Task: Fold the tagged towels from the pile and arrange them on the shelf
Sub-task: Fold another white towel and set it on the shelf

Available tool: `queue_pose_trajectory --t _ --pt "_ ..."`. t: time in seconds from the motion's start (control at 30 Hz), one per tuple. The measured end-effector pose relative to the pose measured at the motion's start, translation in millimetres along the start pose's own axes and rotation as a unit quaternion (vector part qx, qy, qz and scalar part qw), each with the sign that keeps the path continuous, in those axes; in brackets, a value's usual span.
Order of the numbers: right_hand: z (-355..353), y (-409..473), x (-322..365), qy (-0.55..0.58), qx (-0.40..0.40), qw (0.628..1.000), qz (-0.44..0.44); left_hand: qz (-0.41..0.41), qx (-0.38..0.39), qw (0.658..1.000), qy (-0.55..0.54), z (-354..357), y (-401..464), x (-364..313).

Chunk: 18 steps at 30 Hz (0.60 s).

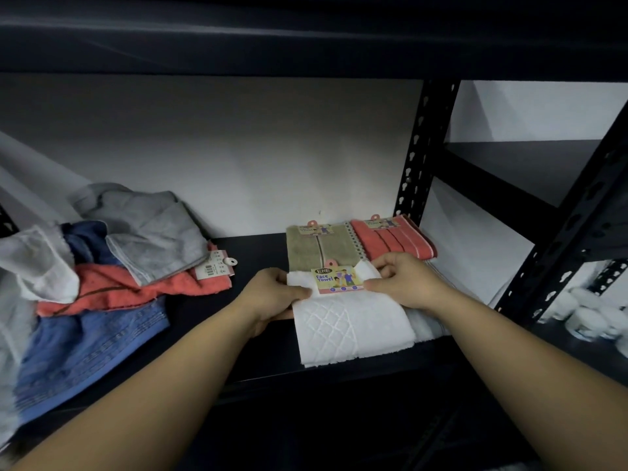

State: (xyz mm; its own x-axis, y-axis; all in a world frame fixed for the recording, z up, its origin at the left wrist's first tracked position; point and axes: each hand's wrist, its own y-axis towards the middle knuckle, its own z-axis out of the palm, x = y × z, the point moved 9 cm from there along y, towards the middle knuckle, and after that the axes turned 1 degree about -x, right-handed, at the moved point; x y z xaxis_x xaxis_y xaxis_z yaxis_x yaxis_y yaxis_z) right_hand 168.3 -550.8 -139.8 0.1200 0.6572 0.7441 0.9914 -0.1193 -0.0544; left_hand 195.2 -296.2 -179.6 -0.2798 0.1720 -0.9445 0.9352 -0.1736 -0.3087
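A folded white towel (353,329) with a diamond pattern lies on the dark shelf (258,253), its near edge at the shelf's front. Its "Face Towel" tag (336,279) sits at the far end. My left hand (272,297) grips the towel's far left corner beside the tag. My right hand (404,280) pinches the far right corner next to the tag. Behind it lie a folded beige towel (316,248) and a folded coral towel (394,239), both tagged. A loose pile (102,266) of grey, white, navy, coral and blue towels lies at the left.
A black perforated upright (421,154) stands behind the coral towel, and another upright (571,232) rises at the right. White cups (591,317) sit on a lower shelf at far right. Another white folded towel (428,326) lies under my right wrist. The shelf board above hangs low.
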Motion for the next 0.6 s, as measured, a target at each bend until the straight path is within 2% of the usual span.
queue_pose_trajectory --t 0.1,0.2,0.3,0.33,0.47,0.6 --pt "-0.8 0.7 1.0 -0.026 -0.02 0.999 -0.015 0.065 -0.038 0.993 0.09 -4.5 0.6 -7.7" --pt "-2.0 -2.3 -2.4 -0.057 -0.058 0.997 -0.003 0.139 -0.085 0.96 0.227 -6.6 -3.2 -15.5" --pt "-7.5 -14.0 19.1 -0.119 -0.138 0.983 -0.018 0.207 -0.114 0.932 0.275 -12.2 -9.9 -18.6" --pt "-2.3 -19.9 31.8 -0.146 -0.139 0.979 -0.023 0.224 -0.13 0.922 0.286 -16.8 -12.4 -18.7" --pt "66.0 -35.1 48.9 -0.27 0.001 0.963 0.002 0.265 -0.166 0.89 0.331 -40.2 -21.0 -10.1" --pt "86.6 -41.1 35.0 -0.301 0.002 0.954 0.012 0.286 -0.131 0.852 0.418 -50.6 -28.4 4.0"
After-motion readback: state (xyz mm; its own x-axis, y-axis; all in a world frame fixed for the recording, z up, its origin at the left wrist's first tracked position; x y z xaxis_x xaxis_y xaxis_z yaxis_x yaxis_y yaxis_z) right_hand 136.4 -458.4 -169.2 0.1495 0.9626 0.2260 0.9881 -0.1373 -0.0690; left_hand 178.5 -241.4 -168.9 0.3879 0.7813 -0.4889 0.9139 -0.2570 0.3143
